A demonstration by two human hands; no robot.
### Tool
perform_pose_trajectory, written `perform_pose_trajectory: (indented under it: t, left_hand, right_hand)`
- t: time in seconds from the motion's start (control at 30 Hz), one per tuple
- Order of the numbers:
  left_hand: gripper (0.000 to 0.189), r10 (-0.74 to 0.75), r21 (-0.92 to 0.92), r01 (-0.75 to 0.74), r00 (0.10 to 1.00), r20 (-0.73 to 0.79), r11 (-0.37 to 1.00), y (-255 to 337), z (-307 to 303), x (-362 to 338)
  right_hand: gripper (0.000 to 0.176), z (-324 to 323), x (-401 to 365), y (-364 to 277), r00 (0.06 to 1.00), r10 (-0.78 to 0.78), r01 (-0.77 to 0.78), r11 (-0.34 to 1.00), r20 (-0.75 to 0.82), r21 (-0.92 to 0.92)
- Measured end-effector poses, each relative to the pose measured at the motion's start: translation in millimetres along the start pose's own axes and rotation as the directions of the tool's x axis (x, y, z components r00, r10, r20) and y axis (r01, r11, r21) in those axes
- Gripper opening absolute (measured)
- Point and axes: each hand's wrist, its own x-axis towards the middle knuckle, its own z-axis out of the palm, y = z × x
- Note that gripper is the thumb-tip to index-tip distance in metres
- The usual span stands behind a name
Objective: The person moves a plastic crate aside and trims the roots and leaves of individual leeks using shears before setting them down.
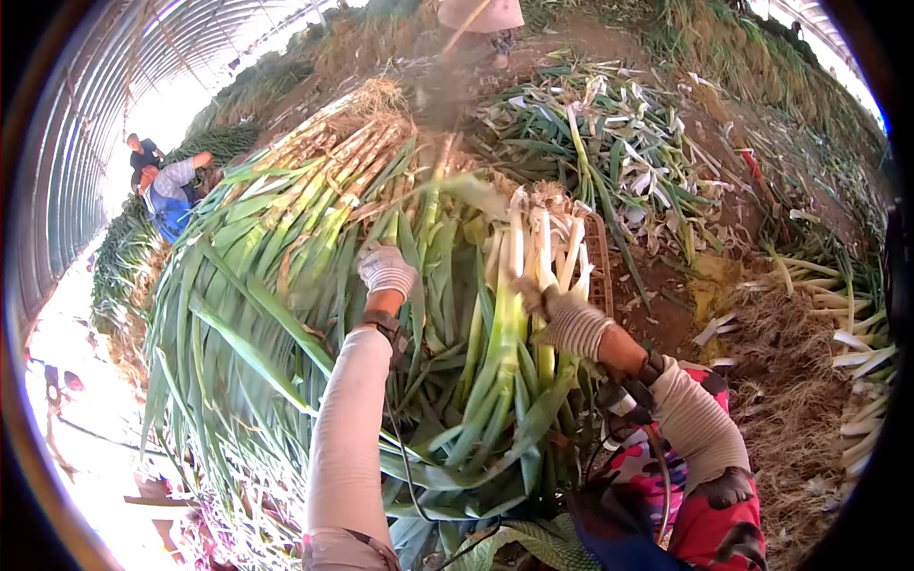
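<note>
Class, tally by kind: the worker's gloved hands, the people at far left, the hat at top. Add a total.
Gloved hands on leeks: 2, left hand and right hand
People at far left: 2, one in dark, one in blue
Hat: 1
Total: 5

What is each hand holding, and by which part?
Right hand grips a bunch of green onions at its pale stalks; left hand rests on the leaf pile, grip unclear.

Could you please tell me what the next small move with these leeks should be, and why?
Probably bring the left hand across to steady the white-stemmed leeks: the right hand alone grips that bunch, whose white ends stand uneven, while the left rests on the big pile.
</note>
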Motion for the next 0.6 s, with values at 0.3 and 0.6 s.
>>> perform_pose_trajectory:
  t: [0.3,0.6]
  left_hand:
    - [0.051,0.089,-0.353,-0.040,0.988,0.125,0.935,-15,-3,-53]
    - [0.046,0.218,-0.705,-0.148,0.976,0.010,0.694,-11,27,-259]
  right_hand:
    - [0.032,11,-19,-8,0.992,-0.118,0.118,0.993,-0.035,-0.008]
    - [0.048,25,-79,-46,0.986,-0.026,0.015,0.998,0.164,0.066]
